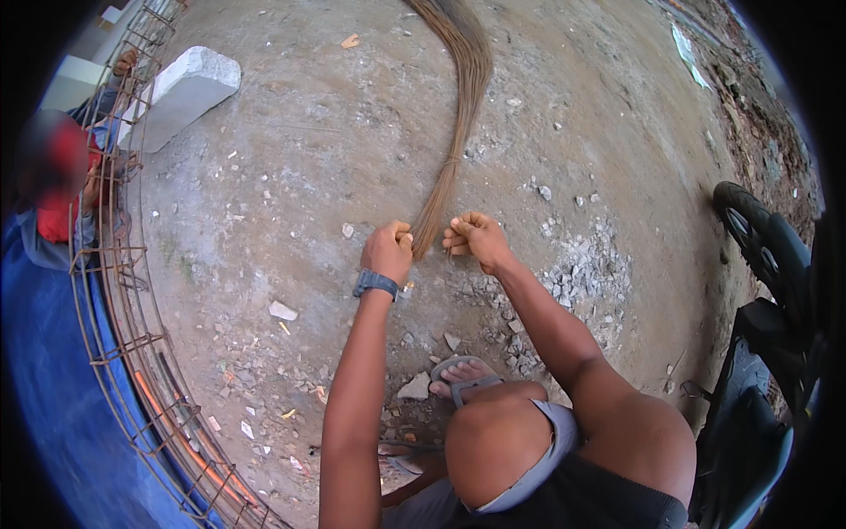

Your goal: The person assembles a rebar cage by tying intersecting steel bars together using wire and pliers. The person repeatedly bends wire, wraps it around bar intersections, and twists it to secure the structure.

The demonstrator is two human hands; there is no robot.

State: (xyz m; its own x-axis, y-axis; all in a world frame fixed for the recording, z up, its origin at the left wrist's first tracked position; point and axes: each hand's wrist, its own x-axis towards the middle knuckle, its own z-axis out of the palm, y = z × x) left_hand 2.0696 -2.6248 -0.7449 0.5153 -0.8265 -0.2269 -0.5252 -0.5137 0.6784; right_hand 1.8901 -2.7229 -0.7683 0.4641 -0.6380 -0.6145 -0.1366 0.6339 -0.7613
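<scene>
A long stick broom [476, 79], a bundle of thin brown sticks, lies curving across the ground with its narrow end toward me. A thin tie rings it a little above that end. My left hand [385, 251], with a dark watch on the wrist, is closed at the left edge of the bundle's near end, fingertips against the sticks. To the right of that end, my right hand [474, 240] is raised with thumb and fingers pinched together. Whatever those fingers hold, if anything, is too small to make out.
Grey rubble [586, 278] is scattered to the right. At the left stands a rebar cage [132, 331] beside a blue tarp [53, 370]; a person in red [66, 176] is behind it. A pale concrete block [189, 93] lies nearby. A motorcycle [767, 353] stands at the right.
</scene>
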